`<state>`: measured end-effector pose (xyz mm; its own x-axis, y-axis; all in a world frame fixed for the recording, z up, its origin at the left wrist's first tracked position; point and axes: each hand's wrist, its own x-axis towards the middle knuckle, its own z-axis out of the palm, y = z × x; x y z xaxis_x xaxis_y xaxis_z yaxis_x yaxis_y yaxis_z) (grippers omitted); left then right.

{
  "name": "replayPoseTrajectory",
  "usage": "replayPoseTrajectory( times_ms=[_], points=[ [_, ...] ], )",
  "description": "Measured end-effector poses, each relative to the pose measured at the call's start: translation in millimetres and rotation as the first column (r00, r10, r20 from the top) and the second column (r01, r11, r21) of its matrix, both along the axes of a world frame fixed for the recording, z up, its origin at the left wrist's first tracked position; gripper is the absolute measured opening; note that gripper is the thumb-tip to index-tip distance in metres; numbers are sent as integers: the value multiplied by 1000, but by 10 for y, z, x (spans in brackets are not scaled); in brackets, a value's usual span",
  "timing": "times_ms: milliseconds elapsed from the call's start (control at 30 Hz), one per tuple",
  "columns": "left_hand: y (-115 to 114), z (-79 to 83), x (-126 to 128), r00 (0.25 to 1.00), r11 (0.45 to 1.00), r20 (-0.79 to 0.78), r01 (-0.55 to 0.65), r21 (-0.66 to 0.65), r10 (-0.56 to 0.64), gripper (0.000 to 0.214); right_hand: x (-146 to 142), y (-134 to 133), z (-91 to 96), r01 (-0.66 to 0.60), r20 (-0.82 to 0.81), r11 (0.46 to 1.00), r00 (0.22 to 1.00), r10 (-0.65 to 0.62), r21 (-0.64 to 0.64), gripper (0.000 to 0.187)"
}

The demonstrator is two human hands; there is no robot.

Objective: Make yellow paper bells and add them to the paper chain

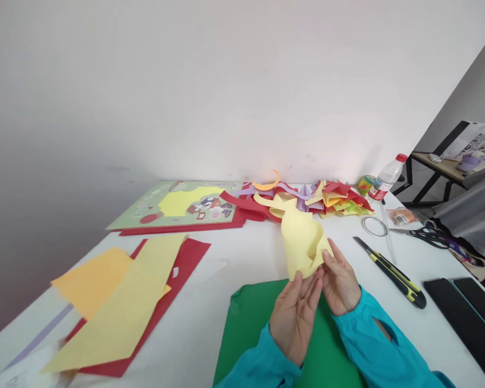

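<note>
A pale yellow paper (301, 237), curled and partly folded, is held up over the white table (234, 269). My left hand (295, 318) has its fingers pressed against the paper's lower edge. My right hand (341, 283) pinches the paper's lower right corner. Both wrists are in teal sleeves. Under my hands lies a green sheet (246, 328).
Yellow, orange and red sheets (121, 302) lie at the left. A craft book (181, 207) and a heap of cut coloured papers (319, 199) sit by the wall. At the right are a utility knife (392, 272), scissors (420, 234), a tape ring (374, 226), a bottle (386, 178) and two black phones (469, 318).
</note>
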<state>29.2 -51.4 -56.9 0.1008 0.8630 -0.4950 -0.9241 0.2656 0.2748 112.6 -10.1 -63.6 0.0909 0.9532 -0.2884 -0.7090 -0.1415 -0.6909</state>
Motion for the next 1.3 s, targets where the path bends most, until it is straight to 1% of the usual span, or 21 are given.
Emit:
replayPoseTrajectory(
  times_ms=[100, 233, 300, 467, 633, 733, 867, 1000, 1100, 1300],
  points=[
    [-14, 17, 50, 999, 999, -16, -32, -27, 32, 19, -18, 25, -8, 44, 2, 999, 999, -44, -22, 90],
    [-14, 16, 88, 997, 998, -34, -67, 7, 67, 20, -63, 36, 7, 78, -16, 997, 997, -79, -22, 97],
    [-9, 14, 91, 996, 997, -52, -79, -5, 79, 20, -79, 34, 11, 82, -7, 997, 997, -82, -14, 100],
    [-4, 18, 79, 989, 993, -93, -121, -16, 119, 18, -102, -1, 42, 117, 33, 993, 992, -118, 31, 99],
    [4, 18, 62, 992, 991, -22, -128, -32, 127, 24, -130, -39, 95, 139, 90, 989, 986, -143, 48, 100],
    [24, 15, 43, 991, 990, -11, -131, -48, 130, 24, -145, -49, 95, 136, 105, 989, 984, -142, 54, 99],
    [50, 18, 10, 988, 986, -34, -152, -68, 149, 20, -164, -83, 69, 87, 88, 994, 992, -93, 69, 88],
    [62, 35, -26, 986, 984, -26, -169, -59, 167, 20, -186, -133, 34, 9, 55, 996, 998, -14, 88, 67],
    [71, 43, -57, 982, 979, -25, -191, -66, 190, 21, -213, -164, -7, -34, 63, 993, 998, 27, 115, 53],
    [87, 48, -99, 975, 974, -37, -220, -54, 218, 20, -262, -213, -122, -45, 106, 982, 994, 26, 185, 42]
  ],
)
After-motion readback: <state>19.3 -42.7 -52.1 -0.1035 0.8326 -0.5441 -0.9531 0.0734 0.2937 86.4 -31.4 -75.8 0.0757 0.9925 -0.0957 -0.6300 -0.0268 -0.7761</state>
